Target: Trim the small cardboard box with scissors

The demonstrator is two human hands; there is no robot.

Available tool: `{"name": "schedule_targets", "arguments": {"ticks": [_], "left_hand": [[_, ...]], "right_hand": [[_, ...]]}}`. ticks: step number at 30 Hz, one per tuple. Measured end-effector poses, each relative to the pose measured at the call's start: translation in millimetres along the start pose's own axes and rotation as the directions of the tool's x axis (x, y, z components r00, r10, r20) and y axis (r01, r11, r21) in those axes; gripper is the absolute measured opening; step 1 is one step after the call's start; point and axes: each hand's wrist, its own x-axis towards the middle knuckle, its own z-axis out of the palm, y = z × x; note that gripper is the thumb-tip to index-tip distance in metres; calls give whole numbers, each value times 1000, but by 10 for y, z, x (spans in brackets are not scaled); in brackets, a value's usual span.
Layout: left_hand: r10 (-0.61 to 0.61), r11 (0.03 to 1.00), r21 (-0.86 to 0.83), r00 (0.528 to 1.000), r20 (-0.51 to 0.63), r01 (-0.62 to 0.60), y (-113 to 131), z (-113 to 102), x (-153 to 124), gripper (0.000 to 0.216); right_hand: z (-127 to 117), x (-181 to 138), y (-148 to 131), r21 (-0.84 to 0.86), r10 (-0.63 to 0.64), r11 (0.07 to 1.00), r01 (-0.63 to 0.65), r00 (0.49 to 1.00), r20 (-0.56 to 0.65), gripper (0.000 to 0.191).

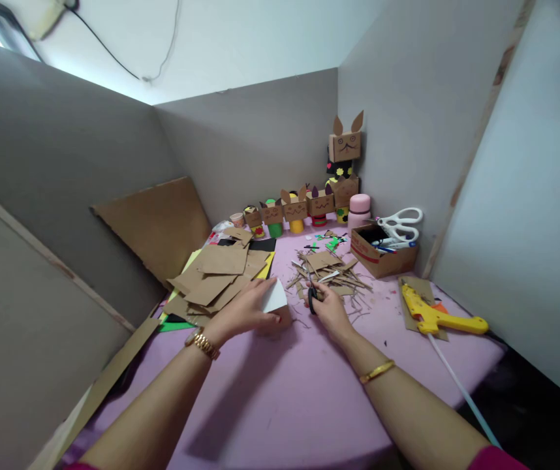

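Observation:
My left hand (250, 307) is closed around a small cardboard piece (275, 297) with a white top face and a brown side, held just over the table's front half. The thumb lies along its near side. In my right hand (329, 309) is a pair of scissors (312, 297) with black handles, the blades pointing away from me. Beyond the scissors lies a heap of cardboard scraps (326, 267) and thin strips. A pile of cut cardboard pieces (221, 274) is spread to the left, next to my left hand.
A yellow glue gun (436, 316) rests on cardboard at right. Behind it, a box (382, 256) holds white-handled scissors (400, 225). Cardboard animal figures (294, 210) and a pink flask (359, 210) stand at the back. A large cardboard sheet (157, 225) leans on the left partition.

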Motion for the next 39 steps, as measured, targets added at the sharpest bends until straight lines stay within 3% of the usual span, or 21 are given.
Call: {"name": "schedule_targets", "arguments": {"ticks": [6,10,13,16,20,24,28,34,36,39], "left_hand": [[38,996,-78,999,-19,-40,-226,75,209,92],[-64,987,-158,987,-149,40,-391,-38,135,67],[-70,986,-160,986,-152,45,-418,-12,68,72],[25,993,-114,997,-78,-34,-362,109,48,96],[77,992,-95,997,-27,-79,-229,100,-91,90],[94,992,-87,994,51,-90,-100,-27,-472,93],[85,995,-62,986,143,-77,14,72,-781,91],[89,993,66,985,145,-100,184,180,-779,104],[173,978,90,972,158,-188,248,207,-725,94],[229,958,136,960,161,-252,302,291,-661,59]], "right_hand": [[-19,31,13,-18,-9,1000,9,1000,-5,28],[-26,43,39,-18,-5,1000,5,1000,5,27],[-19,46,63,-7,-6,1000,6,1000,-1,28],[-10,43,74,-8,-10,1000,10,1000,-4,29],[-21,39,64,-39,-8,999,7,1000,-6,28],[-38,38,52,-51,-3,999,3,1000,-5,28],[-40,20,53,-45,-11,999,11,1000,0,29],[-36,-7,44,-67,-59,996,59,998,-5,29],[-35,-6,48,-76,-77,994,76,997,-10,29],[-39,4,65,-81,-101,992,98,994,-33,29]]}}
